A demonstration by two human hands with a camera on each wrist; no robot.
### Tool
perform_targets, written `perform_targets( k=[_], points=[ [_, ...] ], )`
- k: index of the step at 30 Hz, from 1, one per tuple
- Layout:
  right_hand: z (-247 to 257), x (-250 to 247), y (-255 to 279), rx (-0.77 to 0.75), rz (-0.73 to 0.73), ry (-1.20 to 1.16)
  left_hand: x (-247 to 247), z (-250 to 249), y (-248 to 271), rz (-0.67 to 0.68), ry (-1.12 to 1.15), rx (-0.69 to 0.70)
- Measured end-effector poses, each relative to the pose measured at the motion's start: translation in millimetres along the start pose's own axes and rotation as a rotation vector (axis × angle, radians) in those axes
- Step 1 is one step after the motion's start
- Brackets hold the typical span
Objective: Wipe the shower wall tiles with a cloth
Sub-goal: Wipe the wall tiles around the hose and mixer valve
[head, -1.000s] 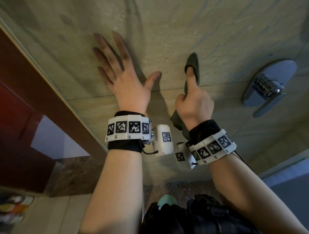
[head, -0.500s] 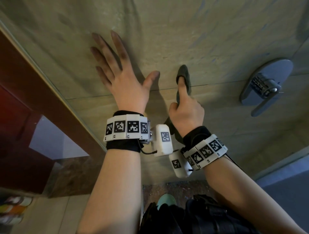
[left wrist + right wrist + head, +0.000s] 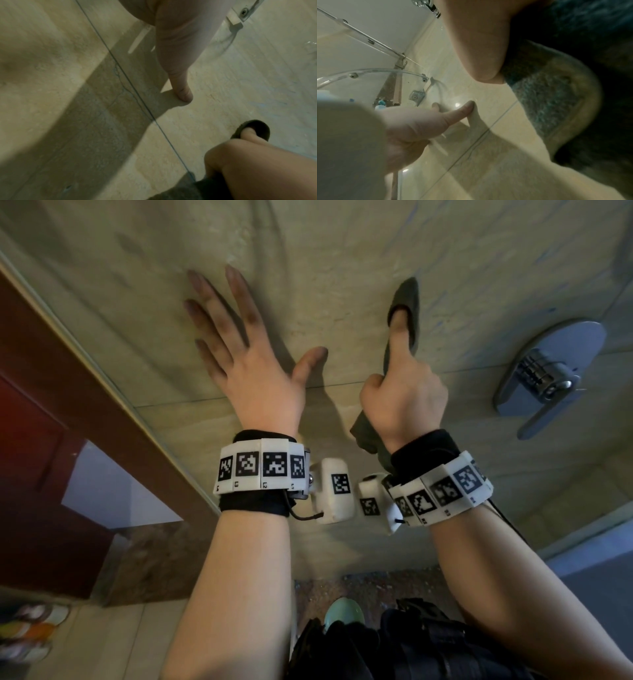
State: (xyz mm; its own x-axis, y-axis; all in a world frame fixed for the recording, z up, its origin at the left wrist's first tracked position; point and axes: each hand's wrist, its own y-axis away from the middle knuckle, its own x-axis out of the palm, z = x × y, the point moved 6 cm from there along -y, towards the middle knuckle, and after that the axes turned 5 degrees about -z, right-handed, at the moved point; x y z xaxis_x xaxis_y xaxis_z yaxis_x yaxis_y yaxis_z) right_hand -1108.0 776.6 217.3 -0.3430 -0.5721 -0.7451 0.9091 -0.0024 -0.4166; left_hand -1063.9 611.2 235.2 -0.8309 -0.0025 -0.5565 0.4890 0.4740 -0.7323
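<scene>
**Shower wall, two hands and one cloth**

Nearest: a pale green round object (image 3: 343,612) by the person's dark clothing, low on the speckled brown floor (image 3: 376,583); what it is cannot be told.

Left wrist band (image 3: 262,470) and right wrist band (image 3: 442,493): white, with black-and-white square markers, each over a black strap, each carrying a small white camera block on its inner side.

Left hand (image 3: 260,385): flat against the beige wall tiles (image 3: 329,254), fingers (image 3: 212,316) straight and spread apart, thumb out to the side towards the right hand. It holds nothing. The thumb tip touches the tile just above the horizontal grout line (image 3: 171,405) (clearest from the left wrist view).

Right hand (image 3: 404,402): curled round a dark grey-green cloth (image 3: 409,299), index finger straight and pointing up the wall, the other fingers folded in with the cloth bunched under them. The cloth wraps over the index fingertip and is pressed to the tile there; its loose end hangs below the heel of the hand, beside the wrist. The wrapped fingertip sits above the grout line, near the left thumb and apart from it.

Beyond the right hand's outer side: a metal shower valve (image 3: 548,374) on an oval plate, lever pointing down, well apart from the cloth.

Beyond the left hand's little finger: a dark red-brown door frame (image 3: 68,364) meeting the tiled wall.
</scene>
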Motion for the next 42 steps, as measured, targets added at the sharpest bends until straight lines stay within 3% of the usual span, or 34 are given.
perform_targets(
  k=[7,11,15,20,25,29,34,42],
  points=[
    [9.4,30.1,12.2,-0.036,0.153,0.008,0.4,-1.6,-0.1,0.015,-0.013,-0.002],
    [18.0,7.8,1.1,-0.109,0.075,0.007,-0.7,1.3,-0.3,0.009,-0.005,0.002],
    [6.8,-15.4,-13.1,-0.028,0.02,0.01,-0.9,1.4,0.5,0.015,0.0,-0.003],
    [-2.5,3.9,-1.1,0.033,0.029,-0.015,0.9,0.3,-0.3,0.028,-0.005,-0.007],
    [8.6,29.2,11.3,-0.013,0.16,-0.006,1.6,-0.2,-0.1,0.029,-0.004,-0.007],
    [19.0,10.9,-1.4,-0.079,0.059,0.008,0.0,0.6,0.3,0.011,-0.002,0.001],
    [5.4,-2.1,-10.9,0.034,0.014,0.016,0.4,0.0,0.3,0.012,-0.014,-0.001],
    [4.8,49.4,15.4,0.036,0.236,0.018,3.8,-1.1,-0.7,0.041,-0.015,-0.007]
  ],
)
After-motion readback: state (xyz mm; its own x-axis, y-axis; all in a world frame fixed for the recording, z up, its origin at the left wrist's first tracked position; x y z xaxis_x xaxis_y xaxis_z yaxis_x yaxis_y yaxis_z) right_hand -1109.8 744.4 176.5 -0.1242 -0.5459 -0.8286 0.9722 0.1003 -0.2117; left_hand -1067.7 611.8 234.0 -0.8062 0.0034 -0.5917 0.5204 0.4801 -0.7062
